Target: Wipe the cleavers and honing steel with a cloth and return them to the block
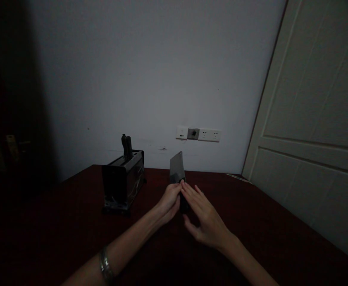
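Note:
A cleaver (177,169) points away from me in the middle of the head view, its broad grey blade raised and a small hole near its far top corner. My left hand (171,202) is closed on its dark handle (184,204) from the left side. My right hand (203,216) leans in from the right with fingers stretched out and thumb apart, the fingertips touching the top of the handle beside my left hand. Dim light hides much of the handle between the two palms.
To the left, a dark knife block (123,180) stands on the reddish-brown table (156,254), with black handles (126,146) sticking up from it. Behind the table is a pale wall with sockets (209,135). A white panelled door (311,131) borders the right side.

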Demonstrator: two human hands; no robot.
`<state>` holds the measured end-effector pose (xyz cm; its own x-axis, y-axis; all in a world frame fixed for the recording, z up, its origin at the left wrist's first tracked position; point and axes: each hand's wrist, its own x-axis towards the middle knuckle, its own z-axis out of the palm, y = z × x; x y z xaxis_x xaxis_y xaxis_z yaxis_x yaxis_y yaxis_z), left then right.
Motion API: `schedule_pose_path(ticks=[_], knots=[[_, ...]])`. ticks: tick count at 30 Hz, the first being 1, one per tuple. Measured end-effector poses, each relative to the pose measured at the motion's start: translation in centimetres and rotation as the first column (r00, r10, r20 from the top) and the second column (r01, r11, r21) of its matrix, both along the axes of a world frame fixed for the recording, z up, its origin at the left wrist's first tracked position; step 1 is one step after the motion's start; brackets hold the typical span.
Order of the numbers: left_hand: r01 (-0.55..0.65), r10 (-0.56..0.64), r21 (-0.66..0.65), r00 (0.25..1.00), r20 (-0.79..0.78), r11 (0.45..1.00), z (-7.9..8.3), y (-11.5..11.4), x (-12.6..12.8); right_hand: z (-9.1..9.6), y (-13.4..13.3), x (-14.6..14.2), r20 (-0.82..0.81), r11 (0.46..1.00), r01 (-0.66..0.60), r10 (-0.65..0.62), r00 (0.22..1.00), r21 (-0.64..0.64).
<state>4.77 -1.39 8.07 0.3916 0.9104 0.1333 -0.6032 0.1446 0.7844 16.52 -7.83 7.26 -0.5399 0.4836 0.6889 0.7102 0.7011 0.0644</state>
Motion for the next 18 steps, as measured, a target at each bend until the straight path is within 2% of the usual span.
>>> schedule_pose_path(ticks=[7, 11, 15, 18], knots=[[0.066, -0.069, -0.068, 0.997, -0.037, 0.996, 0.4, -0.2, -0.6, -0.2, 1.0, 0.0, 0.011, 0.993, -0.016, 0.015, 1.0, 0.117], [0.081, -0.081, -0.039, 0.997, 0.008, 0.996, 0.2, -0.3, -0.6, 0.4, 1.5, 0.2, 0.017, 0.989, -0.062, 0.06, 0.998, 0.132], [-0.026, 0.026, 0.001, 0.995, 0.092, 1.0, 0.0, -0.4, -0.2, 2.1, 2.3, 0.7, 0.008, 0.989, -0.087, 0.087, 0.996, 0.119], [-0.093, 0.094, -0.014, 0.985, 0.143, 0.996, 0.4, -0.2, 0.3, 4.3, 3.1, 1.1, -0.027, 0.994, -0.09, 0.091, 0.995, 0.059]])
